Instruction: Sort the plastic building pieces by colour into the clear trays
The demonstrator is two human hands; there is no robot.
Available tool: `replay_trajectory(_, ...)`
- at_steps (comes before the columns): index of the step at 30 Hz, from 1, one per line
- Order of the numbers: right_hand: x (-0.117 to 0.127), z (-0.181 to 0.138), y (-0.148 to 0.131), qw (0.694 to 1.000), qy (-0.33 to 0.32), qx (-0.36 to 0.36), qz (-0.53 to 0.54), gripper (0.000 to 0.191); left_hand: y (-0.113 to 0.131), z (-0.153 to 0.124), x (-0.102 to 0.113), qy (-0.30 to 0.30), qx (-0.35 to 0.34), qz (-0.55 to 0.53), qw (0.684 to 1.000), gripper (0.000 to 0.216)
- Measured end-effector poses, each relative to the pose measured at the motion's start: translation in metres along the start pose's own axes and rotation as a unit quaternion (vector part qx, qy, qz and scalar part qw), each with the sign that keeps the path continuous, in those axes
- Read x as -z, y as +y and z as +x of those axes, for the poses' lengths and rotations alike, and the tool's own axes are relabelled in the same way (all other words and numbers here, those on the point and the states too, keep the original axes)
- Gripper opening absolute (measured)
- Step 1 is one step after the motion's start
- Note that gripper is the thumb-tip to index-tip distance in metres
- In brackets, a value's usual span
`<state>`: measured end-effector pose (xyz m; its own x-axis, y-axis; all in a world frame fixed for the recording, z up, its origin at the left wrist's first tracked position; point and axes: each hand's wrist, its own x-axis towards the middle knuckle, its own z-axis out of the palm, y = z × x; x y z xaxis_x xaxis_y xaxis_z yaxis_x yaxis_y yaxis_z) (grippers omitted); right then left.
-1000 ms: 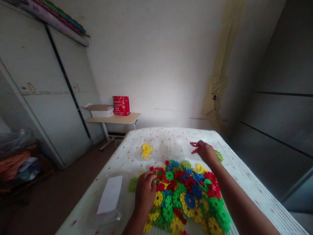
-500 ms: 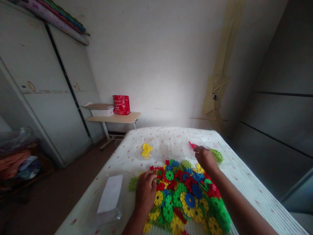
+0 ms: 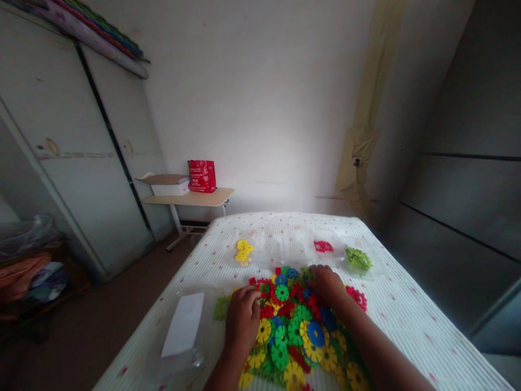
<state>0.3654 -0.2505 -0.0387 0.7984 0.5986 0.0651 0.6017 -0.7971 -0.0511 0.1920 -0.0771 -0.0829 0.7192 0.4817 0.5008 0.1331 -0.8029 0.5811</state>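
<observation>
Colourful flower-shaped plastic pieces lie heaped in red, blue, green and yellow. At the heap's left edge is my left hand, its fingers curled and close together; whatever is under them is hidden. A light green piece lies just left of it. My right hand reaches over the heap's far right part, fingers apart, touching pieces near another light green one. Beyond the heap, clear plastic trays hold red pieces, light green pieces and yellow pieces.
A clear plastic container with a white sheet lies at the left on the striped cloth. Behind stands a small table with a red bag and a white box. Cabinets line the left wall.
My right hand has let go of a red piece over the tray and come back toward me onto the heap. The red piece now lies in the tray. My left hand stays put.
</observation>
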Motion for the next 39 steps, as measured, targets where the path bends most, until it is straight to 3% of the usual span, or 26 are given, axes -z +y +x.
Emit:
replay_trajectory(4, 0.005, -0.004, -0.002, 0.999, 0.018, -0.004, -0.040, 0.023, 0.001, 0.000, 0.001, 0.002, 0.002, -0.001, 1.000, 0.027)
replay_trajectory(7, 0.012, -0.009, -0.002, 0.997, 0.069, 0.001, -0.043, 0.023, 0.000, 0.000, 0.000, 0.009, 0.001, 0.001, 1.000, 0.027)
replay_trajectory(14, 0.025, -0.013, -0.011, 0.989, 0.086, 0.048, 0.107, 0.022, 0.000, 0.000, -0.001, 0.005, 0.001, 0.009, 1.000, 0.026)
replay_trajectory(20, 0.021, -0.007, -0.022, 0.992, -0.011, 0.062, 0.107, 0.018, -0.001, 0.000, -0.002, -0.006, 0.002, 0.014, 1.000, 0.026)
replay_trajectory(24, 0.021, -0.002, -0.030, 0.994, -0.070, 0.048, 0.067, 0.027, -0.002, 0.001, -0.002, -0.011, 0.001, 0.016, 1.000, 0.026)
replay_trajectory(31, 0.029, 0.007, -0.033, 0.988, -0.126, 0.067, 0.061, 0.037, -0.004, 0.000, -0.002, -0.008, -0.008, 0.022, 1.000, 0.025)
replay_trajectory(39, 0.030, 0.009, -0.027, 0.979, -0.176, 0.049, 0.088, 0.035, -0.009, 0.001, -0.006, 0.000, -0.017, 0.030, 0.999, 0.025)
